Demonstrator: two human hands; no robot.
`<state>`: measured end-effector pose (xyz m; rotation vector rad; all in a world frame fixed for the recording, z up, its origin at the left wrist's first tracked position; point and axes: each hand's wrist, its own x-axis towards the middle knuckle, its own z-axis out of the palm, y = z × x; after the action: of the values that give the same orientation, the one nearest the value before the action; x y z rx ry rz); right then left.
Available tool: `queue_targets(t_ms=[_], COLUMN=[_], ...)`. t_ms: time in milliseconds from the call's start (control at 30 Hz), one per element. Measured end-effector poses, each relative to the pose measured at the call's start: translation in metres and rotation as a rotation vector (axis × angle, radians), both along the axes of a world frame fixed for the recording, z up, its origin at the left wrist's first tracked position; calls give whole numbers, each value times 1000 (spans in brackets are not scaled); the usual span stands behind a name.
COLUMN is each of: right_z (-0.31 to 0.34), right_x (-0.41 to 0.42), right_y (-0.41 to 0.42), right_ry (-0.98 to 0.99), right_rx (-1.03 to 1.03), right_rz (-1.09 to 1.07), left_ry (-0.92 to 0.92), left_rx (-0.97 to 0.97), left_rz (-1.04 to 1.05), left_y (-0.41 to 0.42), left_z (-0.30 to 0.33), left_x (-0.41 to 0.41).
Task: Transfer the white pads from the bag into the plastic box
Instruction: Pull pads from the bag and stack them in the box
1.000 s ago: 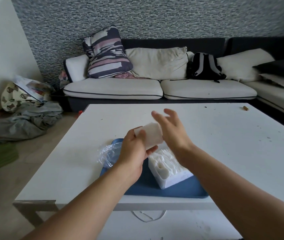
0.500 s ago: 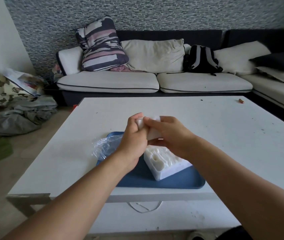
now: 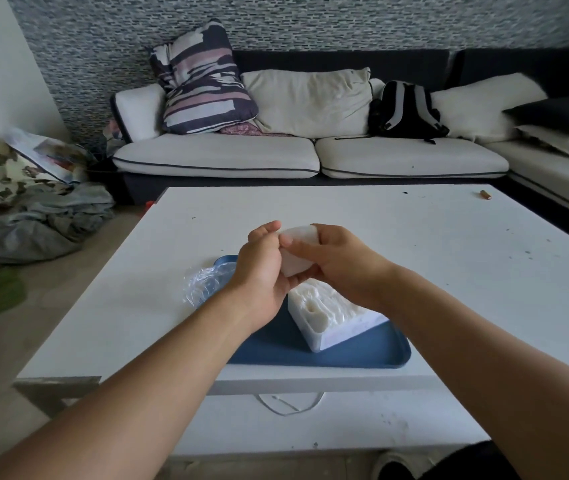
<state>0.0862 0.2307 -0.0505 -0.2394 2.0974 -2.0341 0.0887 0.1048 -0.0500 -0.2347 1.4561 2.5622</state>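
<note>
A stack of white pads [image 3: 295, 251] is held in the air between both my hands, just above the plastic box. My left hand [image 3: 262, 268] grips its left side and my right hand [image 3: 336, 261] wraps its right side. The white plastic box [image 3: 341, 323] sits tilted on a blue tray [image 3: 362, 351], with several white pads standing in it. The clear, crumpled plastic bag [image 3: 203, 282] lies on the tray's left edge, partly hidden by my left wrist.
The tray sits near the front edge of a white table [image 3: 449, 254]. A small brown object [image 3: 485, 194] lies at the table's far right. A sofa with cushions and a black backpack [image 3: 406, 110] stands behind. Clothes lie on the floor at left.
My right hand, open beside the pads a second ago, has closed onto them. Both hands now grip the stack together, held in about the same place above the box.
</note>
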Motion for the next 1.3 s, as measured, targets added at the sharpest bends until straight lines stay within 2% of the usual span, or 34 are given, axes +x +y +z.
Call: queue_targets(t_ms=[67,100,167,233,267,300,400,533,667,767,867,933,1000,1133,1200,1300], right_z=[-5,-8,-13,-17,-20,-22,-38,-46,-39,-38,-42,-45,-45,-41,-42,-50], right_x=[-4,-6,-10,-12,-12,-11,-10,-12,-13,-11,-10,-11,-13,-17,-16,-19], right_y=[8,12,21,30,33,33,26,16,11,10,9,4,-2,0,1,-8], right_ry=[-60,-100,-179,-284,-336,-375,-410,-411,-308,-293,-127,1,26,-265,-302,-309], right_rx=[21,61,171,206,193,188,258,393,756,936,1230,1339,1369,1042,1051,1177], right_rz=[-5,-30,-110,-162,-147,-115,-20,35,8,72,178,190,201,204,282,268], left_ry=[-5,-1,132,358,435,479,539,504,558,670,697,665,646,611,592,615], left_rx=[2,-104,-633,-1195,-1344,-1404,-1495,-1526,-1599,-1658,-1677,-1678,-1673,-1659,-1637,-1644], left_rz=[-140,-208,-283,-311,-339,-384,-516,-608,-719,-694,-665,-671,-673,-634,-634,-616], left_y=[-3,-5,-13,-21,-24,-26,-27,-27,-26,-26,-24,-22,-21,-22,-24,-24], left_z=[-1,-4,-17,-35,-44,-49,-63,-66,-67,-71,-74,-76,-80,-81,-81,-81], left_x=[0,-1,-9,-15,-17,-15,-15,-21,-20,-20,-20,-19,-20,-22,-22,-20])
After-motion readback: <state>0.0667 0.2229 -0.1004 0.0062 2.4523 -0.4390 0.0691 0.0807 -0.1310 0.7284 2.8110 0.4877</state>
